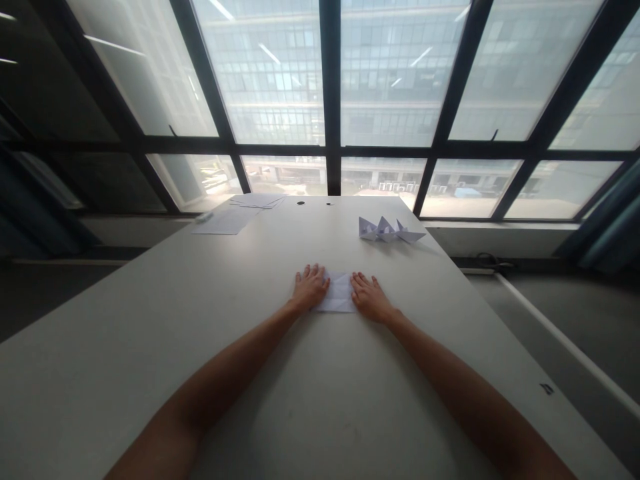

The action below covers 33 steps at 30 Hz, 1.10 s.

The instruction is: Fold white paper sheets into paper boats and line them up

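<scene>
A small sheet of white paper [340, 293] with crease lines lies flat on the white table [250, 287], in the middle of the view. On its left edge rests my left hand [310, 287], palm down, fingers stretched out and pointing away from me. My right hand [370, 297] presses flat on the paper's right edge, its fingers also extended. Between the two hands the creased middle of the paper shows. What lies beneath the palms is hidden.
Three folded paper boats [385, 230] stand in a row at the back right. Several loose paper sheets [220, 221] lie at the far left. Two dark holes [301, 203] pierce the tabletop near its far edge. Beyond rises a large window with a black frame [333, 100].
</scene>
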{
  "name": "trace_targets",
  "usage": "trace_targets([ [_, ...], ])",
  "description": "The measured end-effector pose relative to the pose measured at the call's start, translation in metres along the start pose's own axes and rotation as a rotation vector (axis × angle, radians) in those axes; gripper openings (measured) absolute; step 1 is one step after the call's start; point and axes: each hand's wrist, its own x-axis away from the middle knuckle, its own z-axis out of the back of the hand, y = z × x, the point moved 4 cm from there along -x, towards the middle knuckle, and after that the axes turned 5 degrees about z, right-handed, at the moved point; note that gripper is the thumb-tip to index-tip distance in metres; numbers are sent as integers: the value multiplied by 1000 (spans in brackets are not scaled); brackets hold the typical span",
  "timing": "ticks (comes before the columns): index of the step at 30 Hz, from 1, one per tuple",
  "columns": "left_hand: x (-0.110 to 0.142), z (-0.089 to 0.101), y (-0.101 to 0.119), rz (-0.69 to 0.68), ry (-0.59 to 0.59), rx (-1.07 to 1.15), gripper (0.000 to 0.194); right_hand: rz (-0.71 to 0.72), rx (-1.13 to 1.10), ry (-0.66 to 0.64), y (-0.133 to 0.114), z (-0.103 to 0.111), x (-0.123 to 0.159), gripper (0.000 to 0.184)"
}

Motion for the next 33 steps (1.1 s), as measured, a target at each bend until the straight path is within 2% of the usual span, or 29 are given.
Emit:
trace_targets([
  [3,-8,2,-18,79,47,23,57,-18,-2,-3,10,2,1,58],
  [5,-11,3,-21,80,76,56,56,-17,-6,-4,14,2,1,58],
  [13,-11,10,-10,-28,127,207,37,-12,-3,-6,16,-1,-1,58],
  [16,-10,16,-6,-103,193,359,34,-15,-10,-9,17,-1,-1,58],
  [19,-3,23,5,-276,243,530,33,-11,-18,-5,16,0,-1,58],
  [22,9,27,23,-463,192,569,39,-10,-22,6,16,0,0,58],
  [25,24,29,42,-595,73,463,47,-7,-23,18,16,0,0,58],
  [27,33,31,51,-671,-8,381,44,-5,-17,15,16,-1,0,57],
  [30,41,34,57,-724,-74,312,40,-5,-6,8,16,-1,-1,57],
  [33,44,35,60,-732,-68,292,39,-6,-6,7,15,0,-1,57],
])
